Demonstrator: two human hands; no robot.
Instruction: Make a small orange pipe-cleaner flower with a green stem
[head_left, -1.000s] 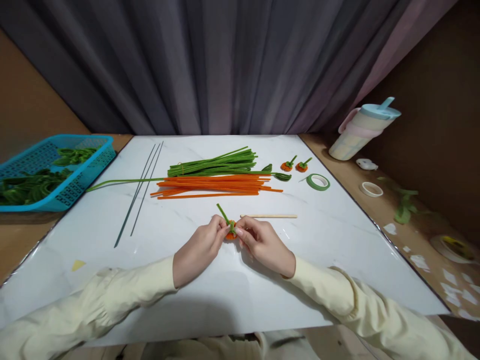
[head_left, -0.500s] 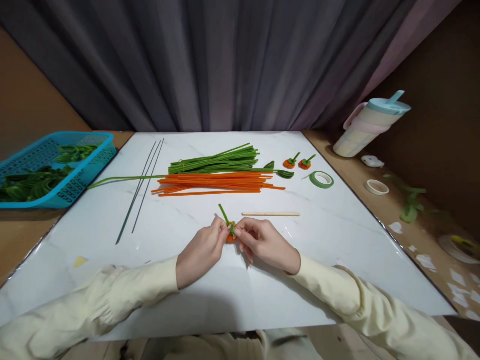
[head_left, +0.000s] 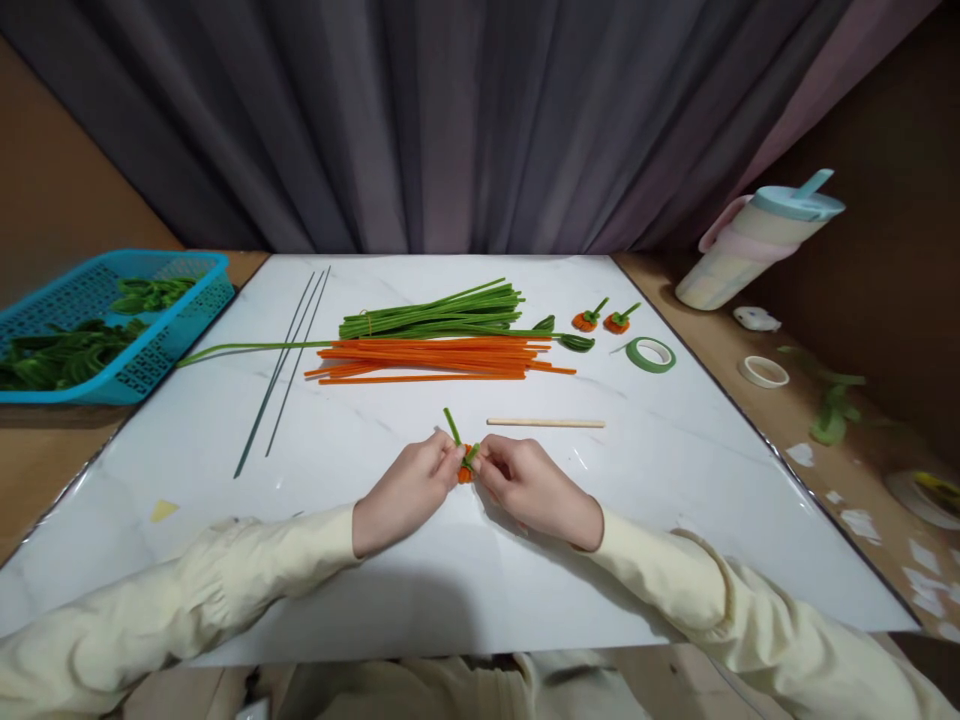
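Note:
Between my hands is a small orange pipe-cleaner fruit (head_left: 466,477) with green pieces on top, one green stem (head_left: 451,424) sticking up to the left. My left hand (head_left: 409,492) pinches it from the left side. Thumb and forefinger of my right hand (head_left: 536,490) are closed on a short green pipe-cleaner end (head_left: 472,454) at its top right. My fingers partly cover the fruit. Just beyond my right hand lies a thin wooden stick (head_left: 545,423). Farther back are a pile of orange pipe cleaners (head_left: 427,360) and a tied bundle of green pipe cleaners (head_left: 435,312).
Two similar orange fruits (head_left: 586,321) and a green tape roll (head_left: 651,354) lie back right. Dark wires (head_left: 281,370) and a blue basket (head_left: 176,318) of green leaves are left. A tumbler (head_left: 750,245), a white ring (head_left: 764,372) and paper scraps (head_left: 859,525) line the right side.
My right fingers have drawn slightly apart from my left, showing more of the fruit and its green end. The whole view has shifted slightly.

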